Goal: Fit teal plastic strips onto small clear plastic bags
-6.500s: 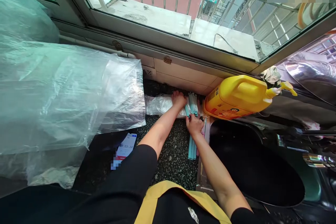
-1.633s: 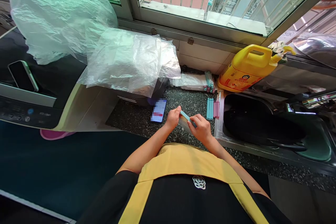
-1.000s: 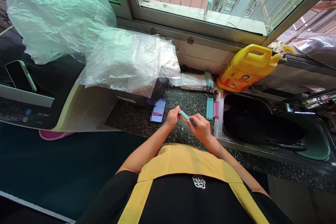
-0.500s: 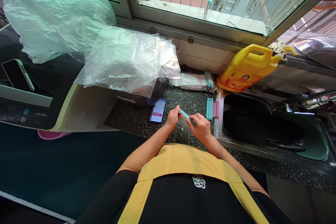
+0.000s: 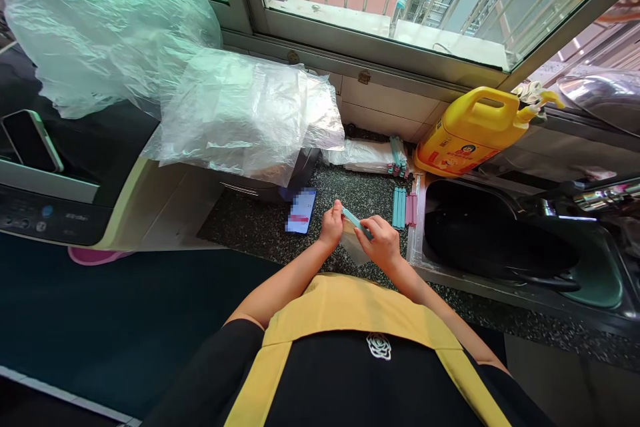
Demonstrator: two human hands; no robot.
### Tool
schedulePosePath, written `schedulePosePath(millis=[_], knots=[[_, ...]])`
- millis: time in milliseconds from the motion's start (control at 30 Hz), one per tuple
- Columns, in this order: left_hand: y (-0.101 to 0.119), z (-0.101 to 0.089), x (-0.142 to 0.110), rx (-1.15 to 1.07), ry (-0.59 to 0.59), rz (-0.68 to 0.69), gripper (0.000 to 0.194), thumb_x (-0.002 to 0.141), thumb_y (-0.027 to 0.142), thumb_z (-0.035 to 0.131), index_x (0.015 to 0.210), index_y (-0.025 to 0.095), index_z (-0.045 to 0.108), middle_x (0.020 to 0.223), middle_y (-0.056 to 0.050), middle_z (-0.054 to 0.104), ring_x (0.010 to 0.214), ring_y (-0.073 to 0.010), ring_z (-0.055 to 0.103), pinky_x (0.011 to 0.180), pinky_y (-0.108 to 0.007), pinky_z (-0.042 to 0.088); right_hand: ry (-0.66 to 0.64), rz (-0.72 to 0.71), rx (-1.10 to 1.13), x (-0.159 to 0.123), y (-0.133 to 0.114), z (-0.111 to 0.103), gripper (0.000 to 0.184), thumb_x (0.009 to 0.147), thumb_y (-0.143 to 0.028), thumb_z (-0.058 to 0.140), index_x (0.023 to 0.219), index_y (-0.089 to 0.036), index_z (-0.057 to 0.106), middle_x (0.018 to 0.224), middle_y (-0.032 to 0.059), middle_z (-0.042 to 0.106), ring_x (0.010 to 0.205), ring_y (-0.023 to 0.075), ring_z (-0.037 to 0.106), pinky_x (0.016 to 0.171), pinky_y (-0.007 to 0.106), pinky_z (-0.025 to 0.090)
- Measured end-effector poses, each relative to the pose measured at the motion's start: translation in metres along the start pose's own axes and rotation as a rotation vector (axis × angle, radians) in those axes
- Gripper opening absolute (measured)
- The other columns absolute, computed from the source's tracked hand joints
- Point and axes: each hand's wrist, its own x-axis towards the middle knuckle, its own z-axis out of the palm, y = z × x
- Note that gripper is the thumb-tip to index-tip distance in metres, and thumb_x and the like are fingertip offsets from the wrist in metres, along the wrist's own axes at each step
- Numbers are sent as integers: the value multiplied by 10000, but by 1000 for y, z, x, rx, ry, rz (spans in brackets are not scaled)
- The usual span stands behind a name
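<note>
Between my two hands is a teal bag sealing clip [image 5: 356, 221], slanting down to the right. A small see-through plastic bag [image 5: 353, 250] hangs below it, partly hidden by my fingers. My left hand [image 5: 331, 225] is closed at the clip's upper left end, its thumb pointing up. My right hand [image 5: 381, 240] pinches the lower right end. Several more teal clips [image 5: 399, 208] lie side by side on the counter to the right, next to pink clips [image 5: 411, 209]. Behind them rests a flat stack of clear bags [image 5: 357, 155] with teal and pink clips at its right end.
A phone with a lit screen [image 5: 301, 211] lies left of my hands on the speckled counter [image 5: 260, 230]. Large plastic sheeting [image 5: 235, 113] covers things at the back left. On the right are a yellow jug [image 5: 467, 130] and a sink holding a black pan [image 5: 495, 233].
The clip and bag have turned slightly, so more of the bag shows below the clip. My left hand has shifted slightly right; my right hand is nearly where it was.
</note>
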Motion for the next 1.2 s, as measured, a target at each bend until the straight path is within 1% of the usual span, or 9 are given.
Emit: schedulePosePath(millis=[267, 433, 567, 700, 867, 1100, 1200], knots=[[2, 1, -1, -39, 16, -32, 543, 733, 651, 421, 463, 196, 300, 415, 56, 309, 409, -61, 269, 430, -231, 221, 24, 20, 10, 0, -2, 0, 141, 830, -295, 526, 772, -185, 591, 708, 27, 608, 615, 119, 533, 561, 222, 384], [1, 1, 2, -44, 36, -52, 548, 732, 644, 433, 449, 194, 297, 408, 56, 303, 404, -58, 257, 424, -231, 210, 59, 8, 23, 1, -3, -2, 125, 824, -286, 538, 784, -185, 599, 719, 35, 616, 635, 127, 546, 577, 228, 399], [-1, 1, 4, -37, 49, -41, 553, 716, 647, 454, 445, 195, 289, 409, 55, 298, 412, -56, 251, 430, -234, 210, 83, 11, 65, 1, -4, -6, 104, 816, -273, 551, 792, -187, 603, 730, 33, 620, 625, 121, 549, 574, 227, 411], [-3, 1, 4, -33, 57, -31, 544, 724, 640, 451, 458, 196, 283, 419, 56, 286, 423, -59, 253, 440, -233, 218, 117, 15, 120, 3, -6, -14, 78, 809, -254, 558, 802, -189, 603, 726, 32, 618, 628, 123, 556, 571, 233, 430], [-5, 1, 6, -57, 73, -74, 528, 747, 606, 456, 466, 196, 280, 424, 59, 276, 417, -58, 245, 432, -228, 206, 169, 11, 187, 3, -7, -26, 56, 792, -214, 572, 836, -194, 600, 752, 37, 619, 648, 130, 567, 582, 251, 460], [-8, -4, 14, -65, 158, -32, 500, 772, 530, 490, 471, 192, 279, 429, 58, 268, 426, -60, 248, 439, -224, 202, 245, 8, 263, 0, -2, -41, 106, 769, -170, 589, 869, -206, 598, 766, 39, 606, 672, 141, 570, 588, 279, 480], [-9, -6, 17, -77, 186, -37, 483, 794, 490, 484, 477, 193, 273, 439, 58, 268, 427, -60, 243, 441, -226, 199, 271, 4, 282, -3, 0, -47, 136, 761, -153, 592, 883, -214, 593, 773, 36, 602, 691, 145, 574, 590, 281, 486]])
